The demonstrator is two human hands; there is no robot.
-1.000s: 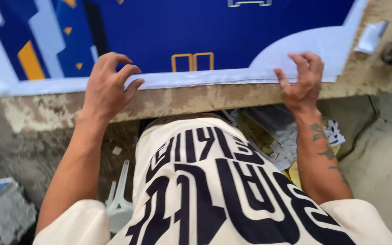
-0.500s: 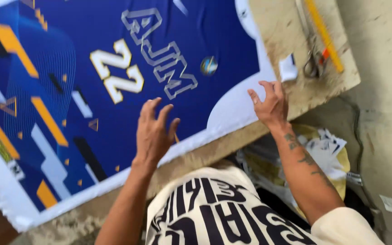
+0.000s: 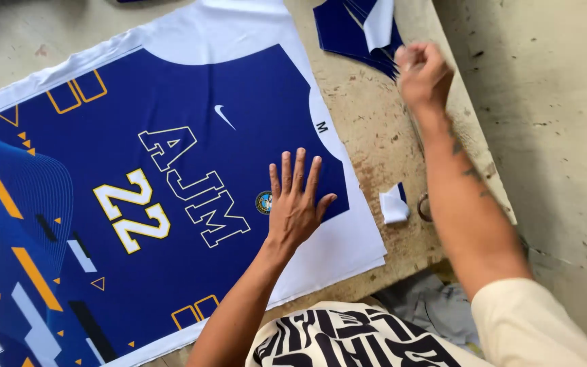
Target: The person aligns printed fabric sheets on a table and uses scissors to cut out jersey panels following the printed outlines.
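A large blue printed jersey panel (image 3: 171, 177) with white letters, yellow-edged numbers and a white border lies flat on a worn table (image 3: 368, 129). My left hand (image 3: 297, 200) rests palm down on the panel's near right part, fingers spread, beside a small round crest. My right hand (image 3: 424, 71) is raised over the table's far right edge with its fingers curled in. It is blurred and I see nothing in it. Just beyond it lies a stack of cut blue fabric pieces (image 3: 354, 27) with one white piece on top.
A small white and blue fabric scrap (image 3: 394, 204) lies on the table right of the panel. A metal ring (image 3: 421, 207), half hidden by my right forearm, sits next to it. Grey cloth (image 3: 429, 306) hangs below the table edge. Concrete floor (image 3: 558, 136) runs along the right.
My view has swung over the panel. My left hand slid right and now lies flat by the crest. My right hand left the panel's edge and rose toward the blue stack.
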